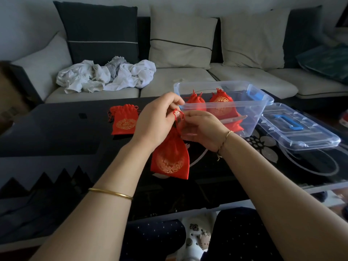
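Your left hand point(156, 120) and right hand point(204, 129) each grip the red strings point(178, 114) on top of the red bag point(170, 159), beside the clear box point(250, 117).

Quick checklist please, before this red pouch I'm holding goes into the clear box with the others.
1. Grip: left hand and right hand both pinch the drawstring. Ok.
2. Held pouch drawn fully closed: the hands cover its neck. Cannot tell.
3. Clear box open: its lid lies off, beside it on the table. Ok.
4. Room inside: the left packed pouch and right packed pouch seem to leave the box's right end free. Ok.
5. Everything packed: a loose pouch lies on the table, left of the hands. Not ok.
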### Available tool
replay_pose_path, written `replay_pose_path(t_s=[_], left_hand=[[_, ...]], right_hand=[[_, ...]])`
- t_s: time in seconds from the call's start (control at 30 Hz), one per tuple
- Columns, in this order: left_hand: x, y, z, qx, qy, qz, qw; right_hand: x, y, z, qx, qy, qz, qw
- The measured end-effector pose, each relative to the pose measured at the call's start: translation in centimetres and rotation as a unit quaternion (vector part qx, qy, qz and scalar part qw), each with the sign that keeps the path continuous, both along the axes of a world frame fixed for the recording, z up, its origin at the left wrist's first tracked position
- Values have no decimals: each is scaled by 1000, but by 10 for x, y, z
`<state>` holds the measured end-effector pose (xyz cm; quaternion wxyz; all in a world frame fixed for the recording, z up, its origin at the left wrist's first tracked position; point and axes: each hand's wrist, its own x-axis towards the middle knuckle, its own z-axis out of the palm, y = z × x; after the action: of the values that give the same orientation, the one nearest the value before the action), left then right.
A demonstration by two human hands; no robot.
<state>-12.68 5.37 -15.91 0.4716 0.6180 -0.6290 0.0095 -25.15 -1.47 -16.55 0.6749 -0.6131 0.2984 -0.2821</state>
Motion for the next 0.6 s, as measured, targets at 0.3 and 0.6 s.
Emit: replay_pose_path(t_s=[0.3,0.6], left_hand=[[-3,-2,-2,-103,-31,51,993],[-1,-3,-2,-71,76,1,995]], right_hand=[[3,-1,-4,44,-37,94,994],[2,-2,-1,6,-25,7,1000]])
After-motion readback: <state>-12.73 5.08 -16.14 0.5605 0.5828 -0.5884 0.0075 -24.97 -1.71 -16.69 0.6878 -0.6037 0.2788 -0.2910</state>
